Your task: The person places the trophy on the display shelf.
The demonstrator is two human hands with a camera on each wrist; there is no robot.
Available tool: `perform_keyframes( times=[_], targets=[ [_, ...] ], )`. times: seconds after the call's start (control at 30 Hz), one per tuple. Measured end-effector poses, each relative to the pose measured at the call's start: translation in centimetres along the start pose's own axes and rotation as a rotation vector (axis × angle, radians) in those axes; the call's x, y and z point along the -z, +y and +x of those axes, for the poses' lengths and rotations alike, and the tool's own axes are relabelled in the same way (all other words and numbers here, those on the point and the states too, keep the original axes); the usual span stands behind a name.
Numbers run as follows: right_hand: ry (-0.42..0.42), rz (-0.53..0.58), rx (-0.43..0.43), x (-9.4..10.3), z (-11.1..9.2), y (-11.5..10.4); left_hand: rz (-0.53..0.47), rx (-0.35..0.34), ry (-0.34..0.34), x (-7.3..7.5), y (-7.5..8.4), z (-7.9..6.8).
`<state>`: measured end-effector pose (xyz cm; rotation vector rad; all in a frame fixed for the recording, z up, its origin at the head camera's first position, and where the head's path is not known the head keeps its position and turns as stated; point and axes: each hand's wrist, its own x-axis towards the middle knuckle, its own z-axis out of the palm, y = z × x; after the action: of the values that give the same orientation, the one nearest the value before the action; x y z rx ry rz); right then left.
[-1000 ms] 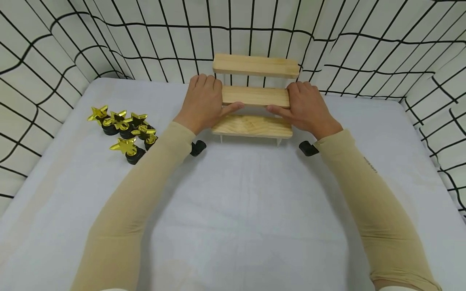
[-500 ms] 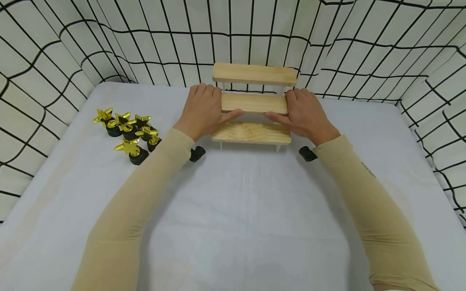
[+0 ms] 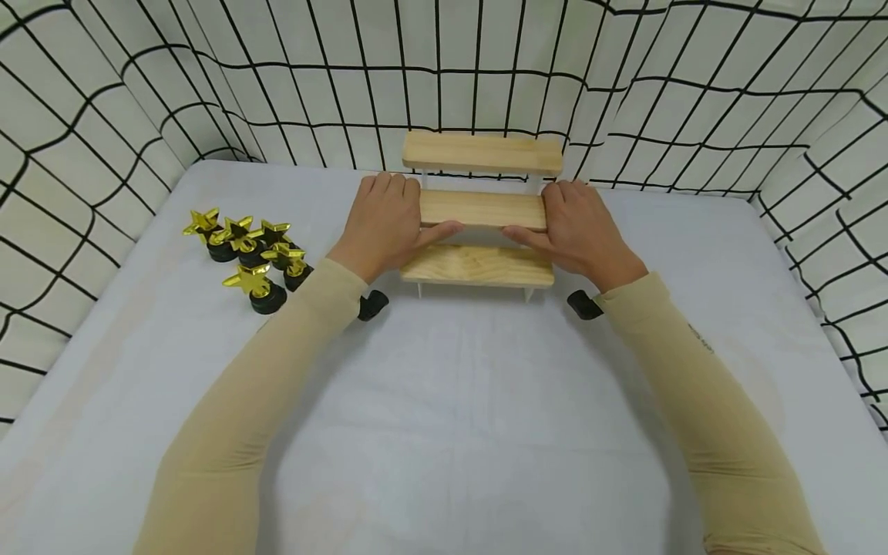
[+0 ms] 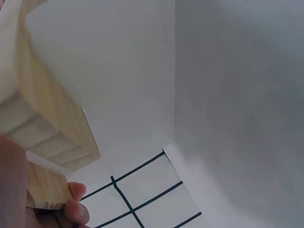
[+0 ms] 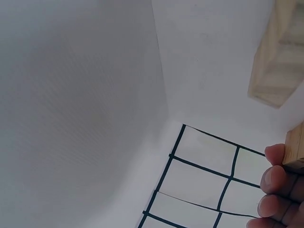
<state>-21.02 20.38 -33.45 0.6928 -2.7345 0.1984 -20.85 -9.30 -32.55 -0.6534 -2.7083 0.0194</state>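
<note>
A three-tier wooden display stand with pale legs stands near the back of the white table. My left hand (image 3: 385,223) grips the left end of its middle shelf (image 3: 482,210), thumb along the front edge. At the opposite end, my right hand (image 3: 584,230) holds the same shelf in a like way. Above is the top shelf (image 3: 482,153), and below lies the bottom shelf (image 3: 477,265). Fingertips (image 4: 76,209) show against a board's end in the left wrist view. Curled fingers (image 5: 270,183) appear likewise in the right wrist view. Whether the legs touch the table is unclear.
Several gold star trophies (image 3: 258,284) on black bases cluster at the left of the white-covered table (image 3: 472,416). A black wire grid (image 3: 333,92) over white panels encloses the back and sides. A dark camera piece (image 3: 584,305) sits under the right wrist.
Both hands and the stand have shifted a little toward me, away from the back grid. The view has tilted slightly as well. Both hands keep their hold, and the trophies stay in place.
</note>
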Motion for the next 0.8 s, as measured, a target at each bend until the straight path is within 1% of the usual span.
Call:
perform_keyframes(
  times=[0.3,0.47,0.67,0.8],
  targets=[
    [0.03,-0.013,0.013,0.2,-1.2,-0.7,0.033,-0.02,0.023,0.3,0.3,-1.2],
    [0.06,-0.015,0.017,0.2,-1.9,-1.2,0.025,-0.033,0.035,0.5,0.5,-1.9],
    [0.109,-0.007,0.043,0.1,-2.6,-1.6,0.036,-0.054,0.09,0.6,0.8,-2.8],
    [0.101,0.021,0.039,0.3,-3.2,-1.9,0.02,-0.061,0.131,0.7,1.1,-3.6]
  ],
)
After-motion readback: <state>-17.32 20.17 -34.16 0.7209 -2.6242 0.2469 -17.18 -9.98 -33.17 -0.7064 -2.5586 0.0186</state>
